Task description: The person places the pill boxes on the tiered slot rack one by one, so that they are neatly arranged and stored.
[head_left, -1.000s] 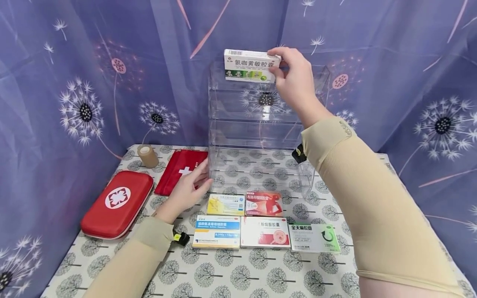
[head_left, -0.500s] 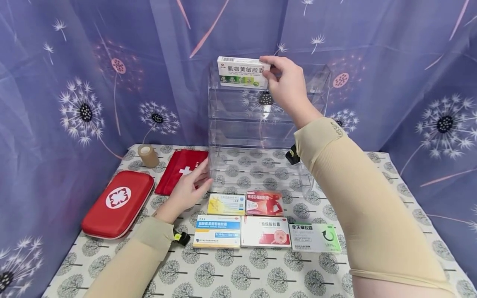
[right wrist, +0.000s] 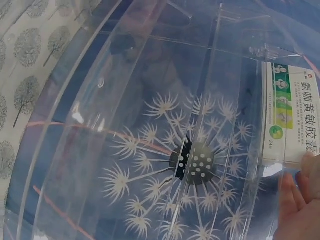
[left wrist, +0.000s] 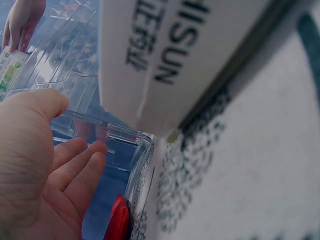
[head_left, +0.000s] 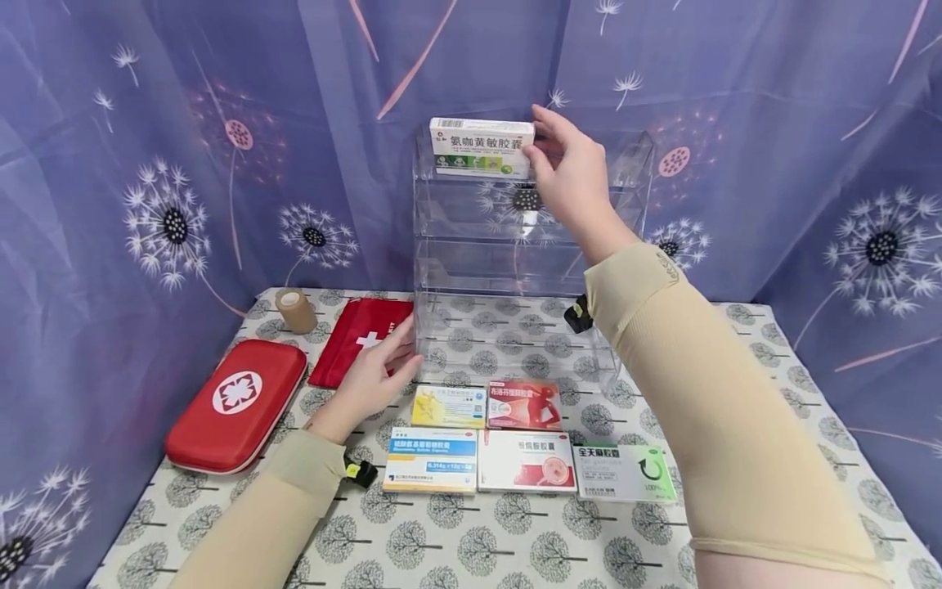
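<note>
At the near side of the tabletop (head_left: 412,560), covered in a tree print, three boxes lie in a row: a blue box (head_left: 430,460) at left, a pink box (head_left: 527,460) at centre and a green box (head_left: 625,473) at right. Just beyond lie a yellow box (head_left: 448,406) and, to its right, a red box (head_left: 524,405). Farther left is a red case (head_left: 237,405).

The left hand (head_left: 371,378), thumb and fingers apart, is at the left side of a clear tiered rack (head_left: 508,266); a red pouch (head_left: 346,348) and a tape roll (head_left: 296,311) lie farther left. On the rack's top tier, toward the left, a white box (head_left: 482,149) stands face forward. The right hand (head_left: 570,168), fingers loosely extended, touches its right end with the thumb. A purple curtain (head_left: 221,49) hangs behind.
</note>
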`<state>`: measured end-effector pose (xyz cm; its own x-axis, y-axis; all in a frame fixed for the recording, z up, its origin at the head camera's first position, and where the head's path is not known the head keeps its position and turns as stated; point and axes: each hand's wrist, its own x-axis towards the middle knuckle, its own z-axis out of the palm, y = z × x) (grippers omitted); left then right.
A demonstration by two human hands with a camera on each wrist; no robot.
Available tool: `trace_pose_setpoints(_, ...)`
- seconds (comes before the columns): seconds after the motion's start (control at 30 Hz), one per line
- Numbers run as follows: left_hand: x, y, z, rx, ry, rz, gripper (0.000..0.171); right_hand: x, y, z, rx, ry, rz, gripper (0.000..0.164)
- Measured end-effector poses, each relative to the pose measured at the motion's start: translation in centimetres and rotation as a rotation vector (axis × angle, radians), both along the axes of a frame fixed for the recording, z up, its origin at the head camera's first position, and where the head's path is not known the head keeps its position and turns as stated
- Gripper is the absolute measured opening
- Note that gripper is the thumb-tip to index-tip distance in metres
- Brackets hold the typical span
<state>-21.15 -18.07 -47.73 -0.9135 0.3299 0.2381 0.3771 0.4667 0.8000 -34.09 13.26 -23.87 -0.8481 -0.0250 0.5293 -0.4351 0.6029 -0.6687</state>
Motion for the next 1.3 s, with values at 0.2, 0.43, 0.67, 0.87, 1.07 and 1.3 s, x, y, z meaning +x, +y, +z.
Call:
trace_pose_setpoints(0.2,0.1,-0.1,0.1,-0.011,-0.012,0.011,0.08,0.8,0.2,-0.9,-0.107,-0.017,-0.027,0.052)
trace_pose_setpoints(0.43,0.1,-0.2,-0.2,-0.014,-0.006,0.016,0.08,2.4,0.7,-2.2,-0.211,0.013,0.022,0.056)
trace_pose_setpoints(0.67,0.1,-0.2,-0.6,0.002,-0.004,0.018,0.079,4.3,2.1,-3.9,-0.247,0.005,0.099,0.065)
trace_pose_setpoints(0.87,0.1,-0.1,-0.4,0.0,-0.005,0.01,0.08,7.0,4.0,-6.5,-0.232,-0.009,0.132,0.07)
trace_pose_setpoints(1.07,-0.1,0.0,0.0,0.005,-0.002,0.0,0.08,10.6,5.7,-10.0,-0.208,-0.034,0.161,0.069)
trace_pose_setpoints(1.3,-0.3,0.0,-0.4,0.006,0.001,0.004,0.079,14.7,7.7,-14.4,-0.177,-0.03,0.181,0.068)
